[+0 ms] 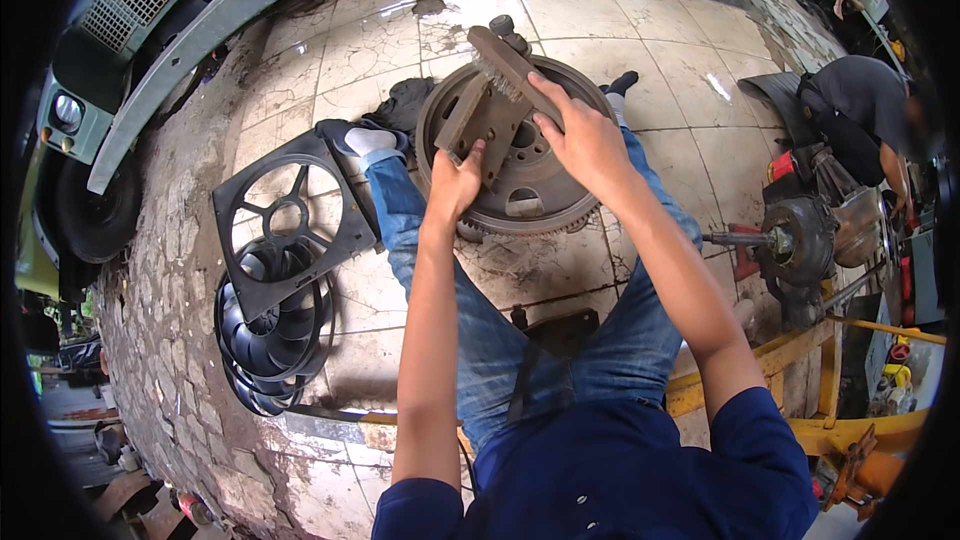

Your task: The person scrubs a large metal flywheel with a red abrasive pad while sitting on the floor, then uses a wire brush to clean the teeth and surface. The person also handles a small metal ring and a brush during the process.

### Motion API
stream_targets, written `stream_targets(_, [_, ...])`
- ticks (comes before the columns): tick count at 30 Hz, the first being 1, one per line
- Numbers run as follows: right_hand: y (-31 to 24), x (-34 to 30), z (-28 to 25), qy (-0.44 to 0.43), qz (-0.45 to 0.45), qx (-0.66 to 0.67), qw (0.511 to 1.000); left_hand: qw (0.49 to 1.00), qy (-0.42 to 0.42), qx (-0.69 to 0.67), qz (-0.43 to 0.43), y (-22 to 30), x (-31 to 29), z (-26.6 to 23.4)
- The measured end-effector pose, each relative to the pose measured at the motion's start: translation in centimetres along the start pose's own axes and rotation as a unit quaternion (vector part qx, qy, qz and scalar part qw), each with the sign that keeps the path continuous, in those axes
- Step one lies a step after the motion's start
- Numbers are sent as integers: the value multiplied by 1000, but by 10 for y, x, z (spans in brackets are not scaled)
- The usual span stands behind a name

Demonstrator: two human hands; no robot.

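My right hand (582, 135) is closed around a wire brush (512, 62) with a brown back and pale bristles. The bristles face down against or just above a rusty metal bracket (502, 132); I cannot tell whether they touch. Gripping the near left side of that bracket is my left hand (456, 182), thumb on its face. Beneath both lies a large round flywheel (545, 198) with a toothed rim, flat between my spread legs. A small dark round part (508, 30) shows just beyond the brush's far end.
A black fan shroud (355, 210) and black fan (255, 335) lie at left. A green vehicle (75, 110) with a grey bumper stands far left. At right a co-worker (860, 100) bends near a gearbox-like assembly (800, 240). A yellow metal frame (830, 380) is behind on the right.
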State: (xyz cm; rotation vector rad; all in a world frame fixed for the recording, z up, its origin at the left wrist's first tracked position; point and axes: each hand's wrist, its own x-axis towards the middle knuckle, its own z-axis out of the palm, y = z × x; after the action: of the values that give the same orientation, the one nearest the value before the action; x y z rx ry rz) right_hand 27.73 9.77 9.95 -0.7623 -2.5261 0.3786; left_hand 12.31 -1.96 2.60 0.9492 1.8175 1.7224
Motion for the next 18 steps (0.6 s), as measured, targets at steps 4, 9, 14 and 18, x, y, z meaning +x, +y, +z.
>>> stream_targets(4, [-28,-17,7,-49,-23,8,999,1000,4,12,16,0,-4,-2])
stream_targets(9, [-2,-15,-4,0,-60,60,996,999,-2,17,27,3,-7,2])
stream_targets(14, [-7,-23,-15,8,-19,31,999,994,10,54,94,4,-9,10])
stream_targets(18, [-27,-43,-24,-105,-71,-27,992,994,3,65,89,7,-10,8])
